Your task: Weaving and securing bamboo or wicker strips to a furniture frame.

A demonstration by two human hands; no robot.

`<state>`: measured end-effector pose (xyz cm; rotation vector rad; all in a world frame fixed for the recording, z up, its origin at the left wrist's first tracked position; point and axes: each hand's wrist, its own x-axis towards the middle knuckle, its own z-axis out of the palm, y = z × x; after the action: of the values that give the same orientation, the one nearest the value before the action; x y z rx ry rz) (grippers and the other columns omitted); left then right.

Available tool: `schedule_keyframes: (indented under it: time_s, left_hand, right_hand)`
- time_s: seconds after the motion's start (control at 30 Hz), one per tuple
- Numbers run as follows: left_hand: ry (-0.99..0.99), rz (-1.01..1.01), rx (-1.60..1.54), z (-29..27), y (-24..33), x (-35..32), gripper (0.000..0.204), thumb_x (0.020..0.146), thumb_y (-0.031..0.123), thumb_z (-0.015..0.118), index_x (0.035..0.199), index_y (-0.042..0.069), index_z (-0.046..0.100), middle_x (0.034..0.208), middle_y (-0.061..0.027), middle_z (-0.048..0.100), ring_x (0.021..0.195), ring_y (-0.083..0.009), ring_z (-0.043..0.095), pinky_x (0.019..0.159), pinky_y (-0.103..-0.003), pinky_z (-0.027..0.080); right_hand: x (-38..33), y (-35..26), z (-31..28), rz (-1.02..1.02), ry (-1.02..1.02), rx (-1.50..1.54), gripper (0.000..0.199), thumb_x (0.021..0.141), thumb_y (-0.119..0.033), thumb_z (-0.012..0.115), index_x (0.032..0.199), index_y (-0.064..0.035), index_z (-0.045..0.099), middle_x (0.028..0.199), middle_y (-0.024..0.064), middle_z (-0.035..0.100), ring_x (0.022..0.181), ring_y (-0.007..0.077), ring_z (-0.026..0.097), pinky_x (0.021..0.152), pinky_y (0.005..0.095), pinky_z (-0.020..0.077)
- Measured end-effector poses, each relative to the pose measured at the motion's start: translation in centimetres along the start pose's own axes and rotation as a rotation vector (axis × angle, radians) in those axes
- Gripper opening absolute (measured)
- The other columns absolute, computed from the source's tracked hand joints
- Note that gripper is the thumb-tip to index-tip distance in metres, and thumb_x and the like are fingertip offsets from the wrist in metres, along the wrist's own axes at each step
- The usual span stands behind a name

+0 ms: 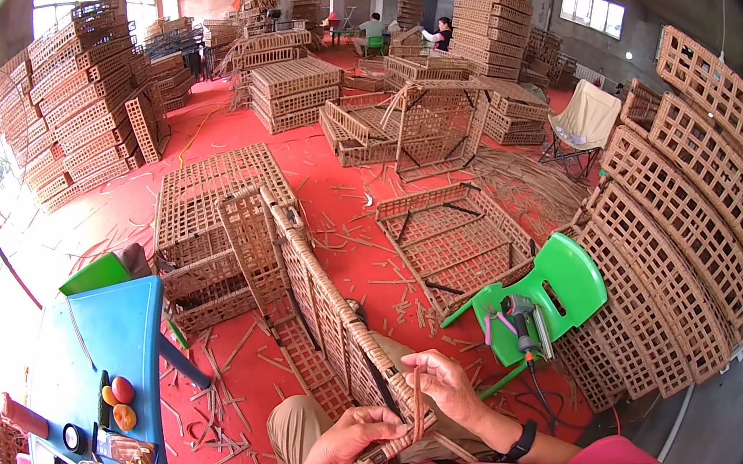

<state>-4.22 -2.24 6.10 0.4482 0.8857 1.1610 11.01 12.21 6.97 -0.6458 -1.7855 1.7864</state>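
Observation:
A brown wicker basket with an open lattice weave stands tilted on edge between my knees, its wrapped rim rising away from me. My left hand is closed at the near corner of that rim, fingertips pressed together on it. Just to the right, my right hand pinches a flat brown wicker strip that stands up from the corner. The strip's lower end meets the wrapped rim close to my left fingertips.
At left, a blue table bears fruit, a jar and tape. A green chair at right holds a power tool and pliers. Lattice baskets lean far right; others are stacked behind. Scraps litter the red floor. People sit far back.

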Motion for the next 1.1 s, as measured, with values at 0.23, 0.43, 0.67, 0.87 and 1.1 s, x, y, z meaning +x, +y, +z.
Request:
schedule_keyframes:
  time_s: [0.23,0.43,0.67,0.87,1.1]
  left_hand:
    - [0.004,-0.005,0.018,0.0,-0.2,-0.1,0.004,0.085,0.006,0.069,0.086,0.003,0.066,0.080,0.0007,0.067,0.076,-0.0066,0.062,0.072,-0.020,0.047]
    - [-0.038,0.023,-0.044,-0.1,-0.7,0.0,0.004,0.086,0.006,0.068,0.087,0.004,0.064,0.083,0.0007,0.066,0.076,-0.0070,0.061,0.072,-0.020,0.047]
    - [-0.021,0.008,-0.100,0.1,-0.7,-0.1,0.004,0.087,0.006,0.066,0.088,0.004,0.063,0.082,-0.0022,0.066,0.066,-0.0084,0.061,0.058,-0.021,0.048]
    - [0.009,-0.053,-0.104,-0.3,-0.8,0.4,0.005,0.087,0.008,0.066,0.089,0.004,0.063,0.083,-0.0023,0.067,0.069,-0.0091,0.062,0.061,-0.022,0.049]
    - [-0.030,-0.065,-0.122,-0.7,-1.0,0.7,0.006,0.087,0.007,0.066,0.091,0.002,0.064,0.084,-0.0025,0.067,0.073,-0.0113,0.064,0.067,-0.024,0.052]
  right_hand:
    - [0.5,-1.0,0.8,-0.133,-0.045,-0.084,0.042,0.092,-0.022,0.064,0.122,0.0053,0.054,0.112,0.0094,0.054,0.101,0.0168,0.059,0.086,0.0295,0.0497]
    - [0.0,-2.5,1.7,-0.209,-0.020,-0.336,0.041,0.083,-0.017,0.072,0.118,-0.0007,0.059,0.113,0.0089,0.055,0.097,0.0165,0.061,0.078,0.0287,0.0514]
    - [-0.1,-2.6,2.5,-0.274,0.044,-0.441,0.039,0.080,-0.012,0.074,0.115,-0.0013,0.060,0.112,0.0081,0.056,0.096,0.0170,0.060,0.074,0.0288,0.0517]
    - [-0.4,-2.8,0.7,-0.263,0.194,-0.413,0.031,0.081,-0.007,0.071,0.111,-0.0005,0.062,0.104,0.0080,0.060,0.092,0.0167,0.062,0.072,0.0262,0.0506]
    - [-1.6,-2.8,-1.8,0.119,0.139,-0.323,0.032,0.087,-0.017,0.070,0.112,0.0019,0.062,0.097,0.0077,0.066,0.088,0.0094,0.061,0.078,0.0247,0.0494]
